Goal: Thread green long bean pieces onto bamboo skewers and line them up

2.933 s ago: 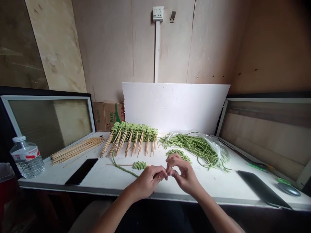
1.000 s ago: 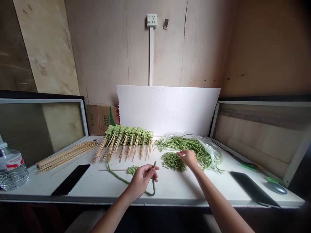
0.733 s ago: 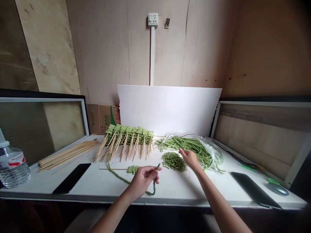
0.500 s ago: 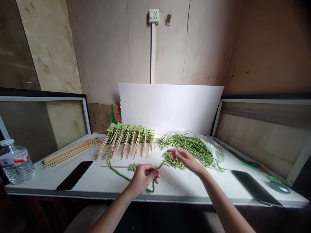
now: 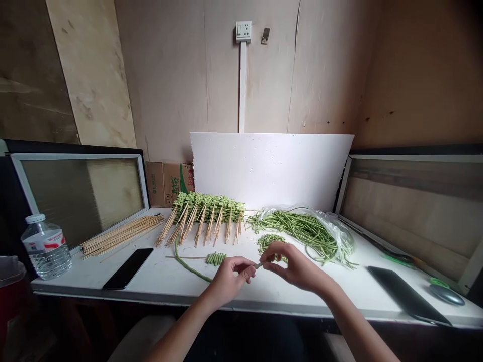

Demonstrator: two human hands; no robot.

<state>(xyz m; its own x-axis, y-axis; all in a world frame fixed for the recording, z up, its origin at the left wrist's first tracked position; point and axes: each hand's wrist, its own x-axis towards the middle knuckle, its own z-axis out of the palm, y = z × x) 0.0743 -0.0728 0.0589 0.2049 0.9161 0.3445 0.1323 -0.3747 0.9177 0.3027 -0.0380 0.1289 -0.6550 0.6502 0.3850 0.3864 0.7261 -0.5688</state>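
Note:
A long green bean (image 5: 190, 269) curves across the white table and runs behind my left hand (image 5: 233, 279), whose closed fingers grip it. Its short end sticks out past the left thumb. My right hand (image 5: 289, 264) pinches that end between thumb and fingertips. Just left of my left hand lies a bamboo skewer (image 5: 184, 258) with a row of folded green bean (image 5: 216, 259) threaded on it. Behind my right hand, partly covered by it, is a heap of short bean pieces (image 5: 269, 241).
Finished bean skewers (image 5: 211, 206) are stacked at the back. Loose long beans (image 5: 302, 226) spill from a clear plastic bag (image 5: 341, 236). Bare skewers (image 5: 121, 235), a black phone (image 5: 128, 269) and a water bottle (image 5: 45, 249) stand left; a dark flat device (image 5: 407, 294) and mouse (image 5: 447, 295) right.
My right hand has come down and left from above the heap of pieces and now pinches the bean's end. My left hand keeps its grip. The view has shifted slightly left.

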